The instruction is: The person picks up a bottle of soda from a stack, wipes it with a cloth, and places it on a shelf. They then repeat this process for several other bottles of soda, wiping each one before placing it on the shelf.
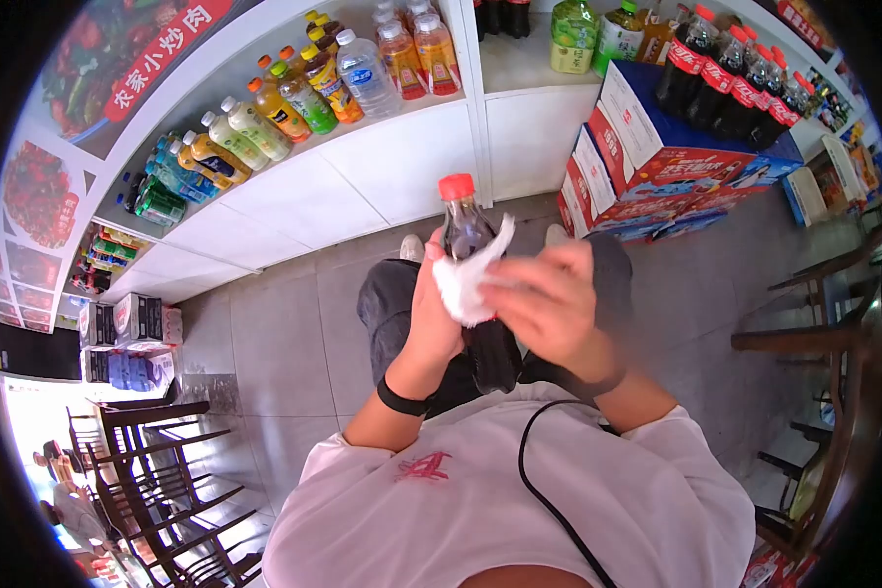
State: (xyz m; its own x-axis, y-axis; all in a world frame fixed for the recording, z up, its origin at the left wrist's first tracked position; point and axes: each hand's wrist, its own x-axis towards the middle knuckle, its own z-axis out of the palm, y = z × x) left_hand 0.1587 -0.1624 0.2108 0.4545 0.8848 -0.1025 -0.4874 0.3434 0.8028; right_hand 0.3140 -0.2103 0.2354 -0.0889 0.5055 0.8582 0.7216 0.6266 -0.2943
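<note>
In front of my chest I hold a cola bottle (pixel 496 359) with a red cap (pixel 456 186), tilted with its cap end away from me. My left hand (pixel 429 312) is wrapped round the bottle's side. A crumpled white tissue (pixel 468 282) lies against the bottle's upper middle and hides much of its label. The fingers of my right hand (pixel 549 304), slightly blurred, pinch this tissue against the bottle. A black band (pixel 402 397) circles my left wrist.
Ahead, a white shelf (pixel 343 162) carries several drinks, including a large water bottle (pixel 366 73). At right, stacked cartons (pixel 647 162) hold a row of cola bottles (pixel 730 83). Dark wooden chairs (pixel 147 461) stand at left, with more wooden furniture (pixel 804 340) at right. A black cable (pixel 534 465) crosses my shirt.
</note>
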